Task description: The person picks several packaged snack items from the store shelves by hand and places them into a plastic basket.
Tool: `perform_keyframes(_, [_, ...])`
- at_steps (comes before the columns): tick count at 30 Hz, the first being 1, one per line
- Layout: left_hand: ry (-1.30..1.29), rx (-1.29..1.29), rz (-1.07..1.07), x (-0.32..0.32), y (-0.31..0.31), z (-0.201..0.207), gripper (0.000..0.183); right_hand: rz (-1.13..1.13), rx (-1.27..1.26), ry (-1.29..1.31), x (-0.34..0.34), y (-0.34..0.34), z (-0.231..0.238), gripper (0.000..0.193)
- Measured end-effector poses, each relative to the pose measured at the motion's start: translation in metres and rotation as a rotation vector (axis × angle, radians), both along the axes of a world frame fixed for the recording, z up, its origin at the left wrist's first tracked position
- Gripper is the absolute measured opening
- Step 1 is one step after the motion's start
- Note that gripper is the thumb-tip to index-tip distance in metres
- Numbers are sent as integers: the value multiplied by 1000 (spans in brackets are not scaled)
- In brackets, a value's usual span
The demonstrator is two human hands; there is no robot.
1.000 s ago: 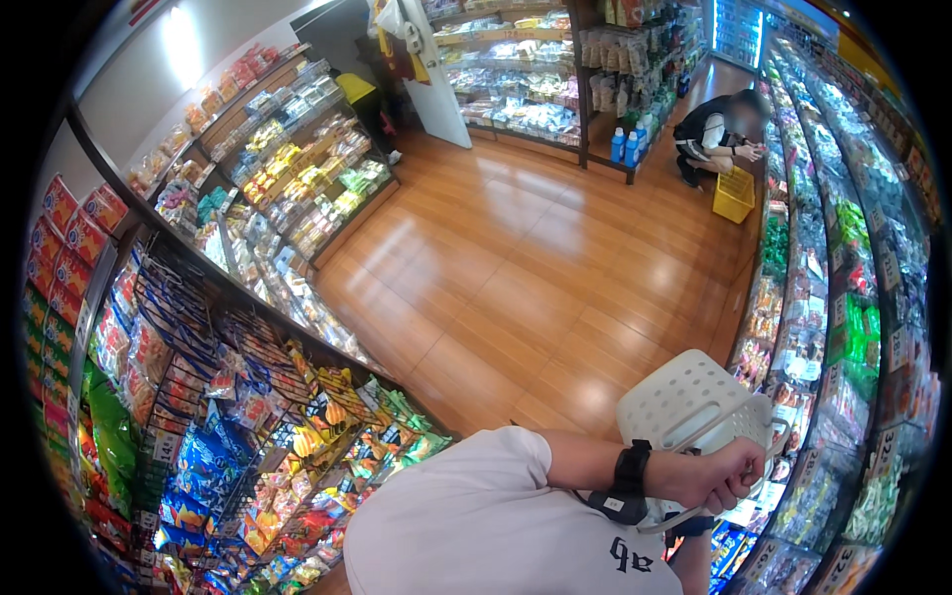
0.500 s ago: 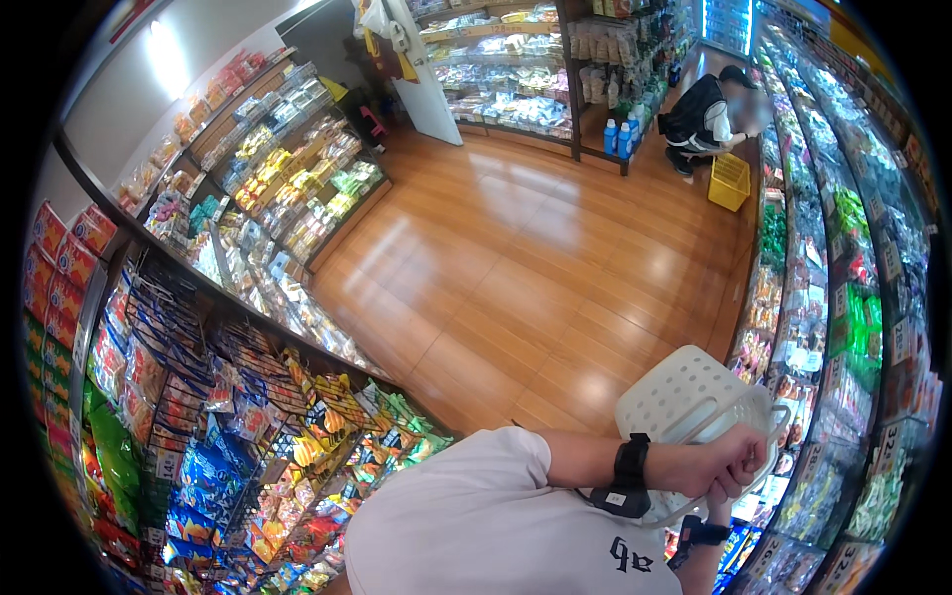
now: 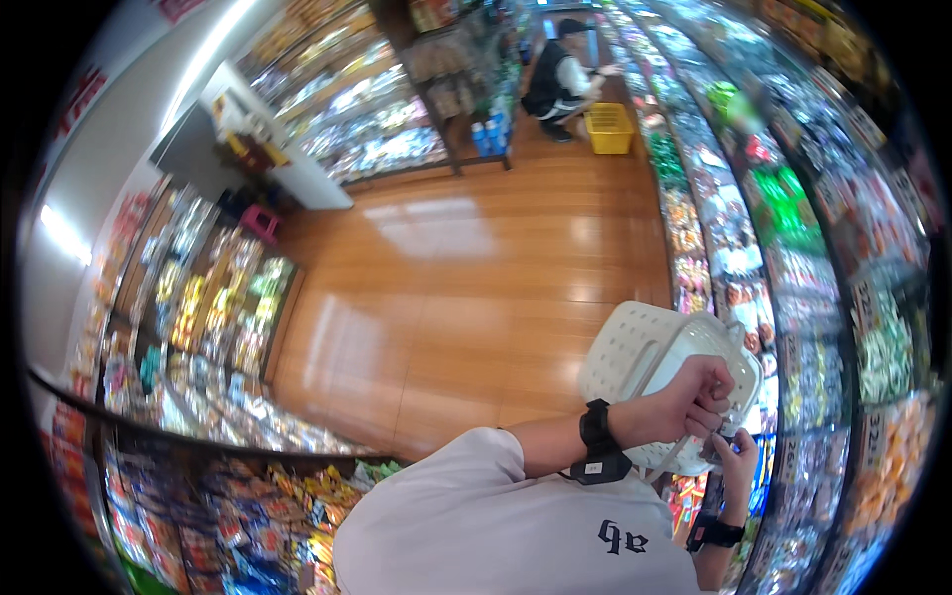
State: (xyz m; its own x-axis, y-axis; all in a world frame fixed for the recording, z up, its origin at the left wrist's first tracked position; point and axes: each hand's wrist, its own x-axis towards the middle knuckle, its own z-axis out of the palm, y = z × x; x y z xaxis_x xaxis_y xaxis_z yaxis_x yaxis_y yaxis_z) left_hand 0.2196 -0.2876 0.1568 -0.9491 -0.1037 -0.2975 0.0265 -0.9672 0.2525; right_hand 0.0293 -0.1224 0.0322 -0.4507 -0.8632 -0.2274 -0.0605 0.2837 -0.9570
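Note:
A white shopping basket (image 3: 627,349) with round holes sits low at the right, beside the goods shelf, partly hidden by my left arm. My left hand (image 3: 699,395) is closed in a fist over the basket's opening, and what it grips is hidden. Just below it, my right hand (image 3: 736,462) has its fingers bent and pinched together near the left fingers. Something small, too blurred to name, shows between the two hands. Black straps circle both wrists; the left one carries a black box (image 3: 601,466).
Long shelves of packaged goods (image 3: 808,327) run along my right. More snack racks (image 3: 228,496) stand at the near left. Ahead on the wooden floor (image 3: 476,288), a person in a dark vest (image 3: 555,84) crouches by a yellow basket (image 3: 609,129). A pink stool (image 3: 260,224) stands farther left.
The view has turned right and tilted. Both hands and the basket appear higher and slightly left. My right hand shows more plainly now, close below the left. The crouching person stays by the yellow basket.

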Motion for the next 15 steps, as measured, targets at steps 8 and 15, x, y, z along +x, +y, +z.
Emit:
perform_keyframes(8, [9, 44, -269, -102, 3, 12, 29, -430, -68, -93, -38, 64, 64, 25])
perform_keyframes(15, [-46, 75, -308, -231, 57, 6, 28, -841, -145, 115, -151, 166, 55, 16])
